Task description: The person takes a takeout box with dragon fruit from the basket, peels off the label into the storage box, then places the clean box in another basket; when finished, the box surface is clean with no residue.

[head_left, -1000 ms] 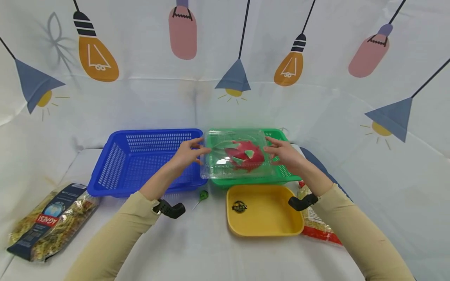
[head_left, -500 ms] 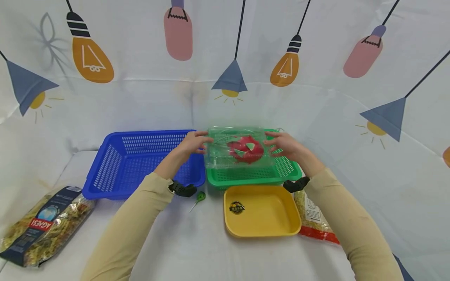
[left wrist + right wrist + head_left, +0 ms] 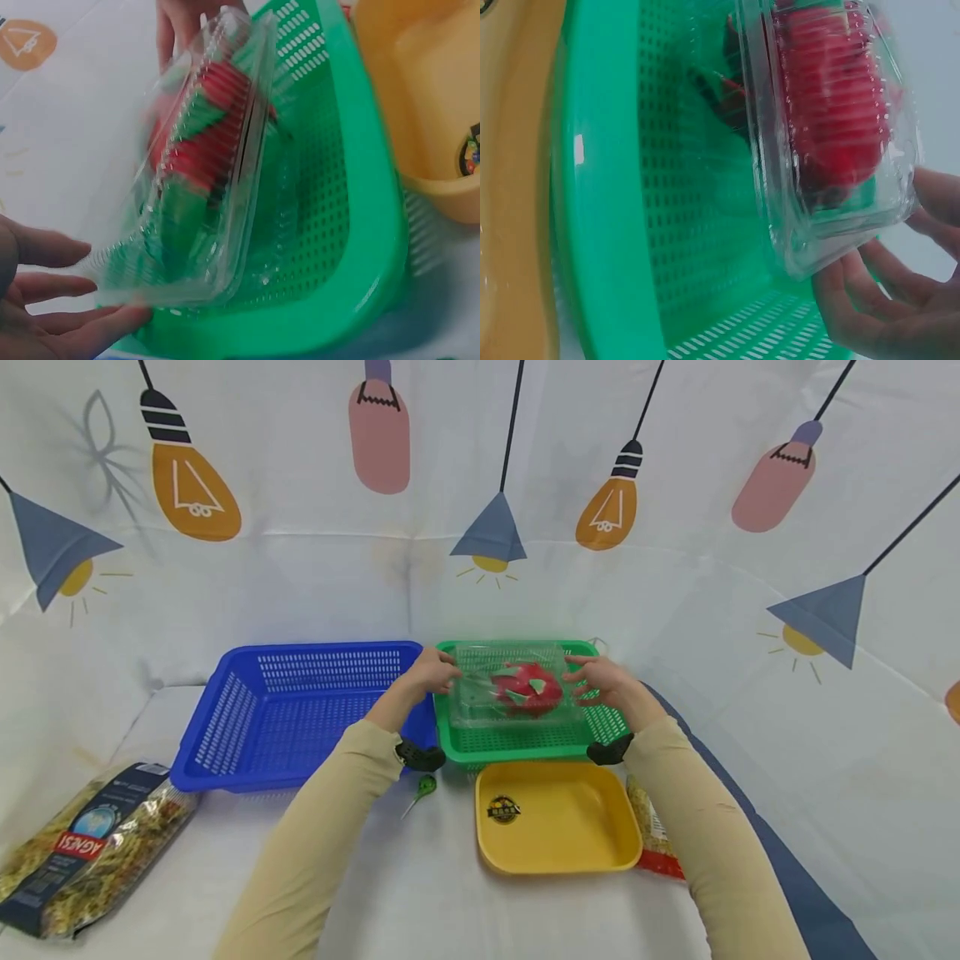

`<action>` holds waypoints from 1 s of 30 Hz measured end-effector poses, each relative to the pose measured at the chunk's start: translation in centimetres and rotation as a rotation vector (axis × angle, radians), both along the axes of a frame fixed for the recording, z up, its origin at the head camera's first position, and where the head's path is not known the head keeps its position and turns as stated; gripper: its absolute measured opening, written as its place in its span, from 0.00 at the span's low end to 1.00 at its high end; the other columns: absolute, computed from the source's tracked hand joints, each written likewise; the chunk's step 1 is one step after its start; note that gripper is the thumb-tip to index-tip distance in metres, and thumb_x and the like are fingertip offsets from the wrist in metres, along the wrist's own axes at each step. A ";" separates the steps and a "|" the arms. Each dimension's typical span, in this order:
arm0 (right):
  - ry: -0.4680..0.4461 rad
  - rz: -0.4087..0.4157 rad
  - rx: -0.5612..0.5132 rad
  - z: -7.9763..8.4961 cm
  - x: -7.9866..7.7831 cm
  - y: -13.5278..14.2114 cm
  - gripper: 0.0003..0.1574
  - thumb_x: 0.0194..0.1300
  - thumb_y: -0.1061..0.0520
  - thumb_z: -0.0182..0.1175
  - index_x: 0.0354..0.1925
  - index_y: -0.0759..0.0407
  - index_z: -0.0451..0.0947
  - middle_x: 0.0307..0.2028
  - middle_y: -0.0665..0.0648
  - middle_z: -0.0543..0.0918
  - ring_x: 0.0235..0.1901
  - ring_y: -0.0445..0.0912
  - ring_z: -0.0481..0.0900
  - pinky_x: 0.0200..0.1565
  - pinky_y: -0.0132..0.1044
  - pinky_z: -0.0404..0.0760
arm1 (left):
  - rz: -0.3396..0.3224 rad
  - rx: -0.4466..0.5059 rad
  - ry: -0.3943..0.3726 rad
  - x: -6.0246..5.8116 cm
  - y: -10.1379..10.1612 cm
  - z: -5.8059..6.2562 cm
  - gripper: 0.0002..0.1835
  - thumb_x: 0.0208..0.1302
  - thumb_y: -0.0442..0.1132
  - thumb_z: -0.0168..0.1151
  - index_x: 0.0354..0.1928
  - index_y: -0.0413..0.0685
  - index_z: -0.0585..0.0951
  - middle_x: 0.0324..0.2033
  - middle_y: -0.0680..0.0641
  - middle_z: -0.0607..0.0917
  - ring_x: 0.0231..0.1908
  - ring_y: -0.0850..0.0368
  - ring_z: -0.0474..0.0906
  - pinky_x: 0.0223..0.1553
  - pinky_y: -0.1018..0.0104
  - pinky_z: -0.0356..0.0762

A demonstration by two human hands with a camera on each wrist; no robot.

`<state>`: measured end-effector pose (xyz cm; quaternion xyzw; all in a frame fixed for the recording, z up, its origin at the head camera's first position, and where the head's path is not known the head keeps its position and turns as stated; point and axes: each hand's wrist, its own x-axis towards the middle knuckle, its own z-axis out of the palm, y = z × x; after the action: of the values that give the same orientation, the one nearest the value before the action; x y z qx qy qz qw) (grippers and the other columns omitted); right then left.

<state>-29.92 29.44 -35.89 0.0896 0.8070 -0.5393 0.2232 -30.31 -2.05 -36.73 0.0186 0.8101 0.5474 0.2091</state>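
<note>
A clear plastic clamshell box point(image 3: 480, 714) with a red dragon fruit point(image 3: 528, 687) inside it is inside the rim of the green basket point(image 3: 517, 750), in the head view. My left hand point(image 3: 432, 672) holds its left end. At the right end, my right hand point(image 3: 609, 685) grips the box by fingers and thumb. In the left wrist view, the left fingertips point(image 3: 135, 315) meet the box's near end. The right wrist view has the right fingers point(image 3: 840, 289) under a corner and the thumb against its side. Whether the box's underside touches the basket floor, I cannot tell.
A blue basket point(image 3: 225, 764) stands left of the green one. In front are a yellow tray point(image 3: 558, 827) and a small green item on a stick point(image 3: 425, 786). A pasta bag point(image 3: 90, 852) lies far left, another bag point(image 3: 660, 852) beneath the right forearm.
Both hands have lowered the clamshell box into the green basket. The left hand has come a little rightward, and the head view has shifted slightly.
</note>
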 end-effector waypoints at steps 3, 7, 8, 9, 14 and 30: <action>-0.013 -0.022 -0.012 -0.8 -0.3 0.1 0.39 0.78 0.60 0.49 0.80 0.46 0.48 0.76 0.63 0.56 0.31 0.48 0.63 0.52 0.49 0.71 | -0.014 -0.072 0.045 0.0 0.7 -0.4 0.27 0.75 0.33 0.52 0.72 0.32 0.63 0.70 0.34 0.66 0.45 0.50 0.74 0.51 0.55 0.73; -0.029 -0.035 -0.009 -1.6 -0.5 0.0 0.38 0.78 0.61 0.47 0.80 0.47 0.49 0.77 0.63 0.54 0.24 0.46 0.56 0.48 0.47 0.69 | -0.038 -0.139 0.059 -0.2 1.5 -1.3 0.13 0.75 0.32 0.50 0.55 0.31 0.73 0.49 0.36 0.78 0.32 0.53 0.69 0.43 0.58 0.73; -0.032 -0.034 -0.002 -1.8 -0.5 0.0 0.38 0.78 0.61 0.47 0.80 0.47 0.49 0.77 0.63 0.52 0.23 0.46 0.56 0.48 0.47 0.69 | -0.050 -0.158 0.059 -0.2 1.7 -1.6 0.07 0.75 0.31 0.48 0.46 0.34 0.74 0.41 0.39 0.76 0.29 0.55 0.67 0.39 0.60 0.71; -0.034 -0.021 0.009 -1.9 -0.4 -0.1 0.38 0.78 0.61 0.46 0.80 0.48 0.48 0.77 0.64 0.51 0.24 0.46 0.57 0.48 0.47 0.70 | -0.064 -0.179 0.059 -0.2 1.9 -1.8 0.08 0.75 0.31 0.46 0.47 0.33 0.73 0.40 0.40 0.74 0.30 0.55 0.66 0.38 0.61 0.68; -0.031 0.030 0.031 -2.9 -0.3 0.2 0.40 0.77 0.64 0.46 0.80 0.50 0.47 0.75 0.69 0.53 0.25 0.46 0.63 0.49 0.47 0.72 | -0.127 -0.241 0.064 0.1 2.9 -2.7 0.27 0.74 0.29 0.38 0.72 0.29 0.57 0.67 0.31 0.65 0.45 0.48 0.66 0.45 0.56 0.64; -0.026 0.054 0.150 -3.2 -1.4 0.1 0.39 0.78 0.65 0.43 0.80 0.49 0.45 0.70 0.69 0.63 0.26 0.46 0.61 0.54 0.52 0.70 | -0.038 -0.275 -0.009 -2.1 5.1 -3.9 0.31 0.75 0.27 0.36 0.77 0.34 0.47 0.72 0.35 0.59 0.26 0.54 0.56 0.37 0.58 0.63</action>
<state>-31.35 29.51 -39.10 0.0911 0.8445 -0.4697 0.2407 -32.38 3.04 -40.59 0.0029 0.8761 0.4271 0.2235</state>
